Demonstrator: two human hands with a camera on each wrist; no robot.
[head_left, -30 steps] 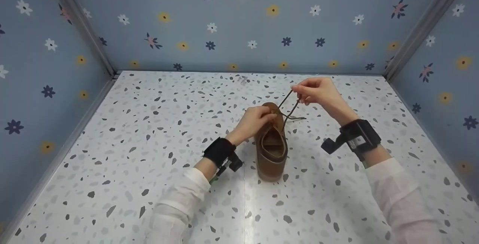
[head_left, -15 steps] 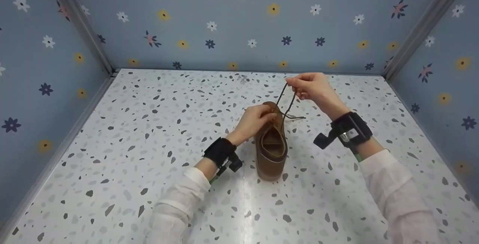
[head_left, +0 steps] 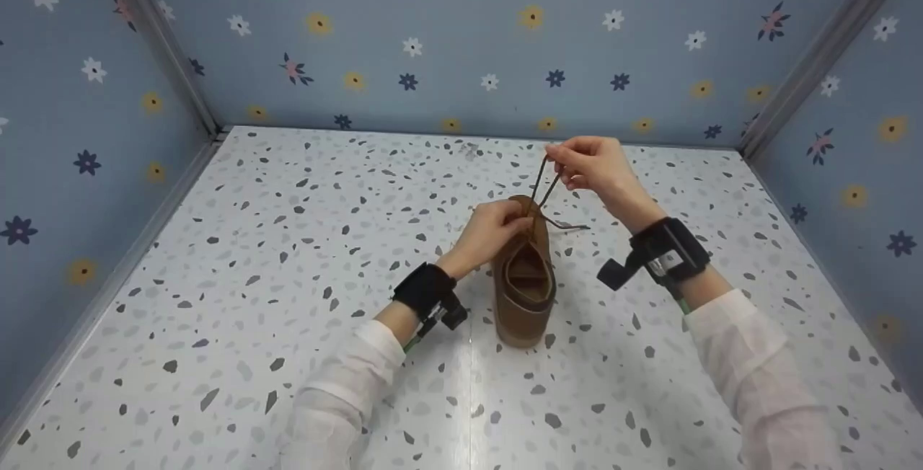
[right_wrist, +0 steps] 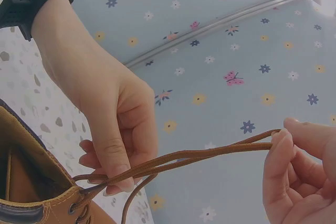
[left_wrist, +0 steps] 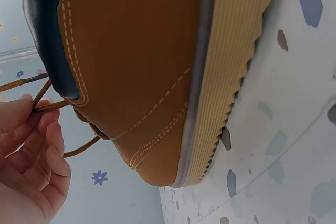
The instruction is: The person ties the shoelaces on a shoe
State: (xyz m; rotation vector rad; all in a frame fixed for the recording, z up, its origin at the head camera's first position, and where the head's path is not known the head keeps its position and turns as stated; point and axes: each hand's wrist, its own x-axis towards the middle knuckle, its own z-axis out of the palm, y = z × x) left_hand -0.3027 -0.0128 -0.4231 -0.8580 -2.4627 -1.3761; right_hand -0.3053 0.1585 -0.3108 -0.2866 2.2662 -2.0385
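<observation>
A brown lace-up shoe [head_left: 520, 322] stands on the speckled surface, its toe pointing away and its heel toward me. My left hand [head_left: 487, 234] is at the front of the shoe's opening, pinching the brown shoelace [right_wrist: 210, 152] between thumb and finger close to the eyelets. Beyond the shoe, to the right, my right hand [head_left: 595, 171] pinches the lace between thumb and fingertips. Two strands run raised between the hands. A loose lace end trails to the right of the toe. The left wrist view shows the shoe's side and its ridged tan sole [left_wrist: 231, 51].
A white, grey-flecked tabletop [head_left: 288, 297] lies under the shoe. Blue flowered panels [head_left: 433, 23] enclose it at the back and on both sides. Black straps with small cameras are on both wrists; the right wrist's camera [head_left: 613, 275] juts out to the left.
My right hand has moved left and slightly away from me, carrying the lace strands, which now lie closer together over the toe. My left hand and the shoe stay nearly where they were.
</observation>
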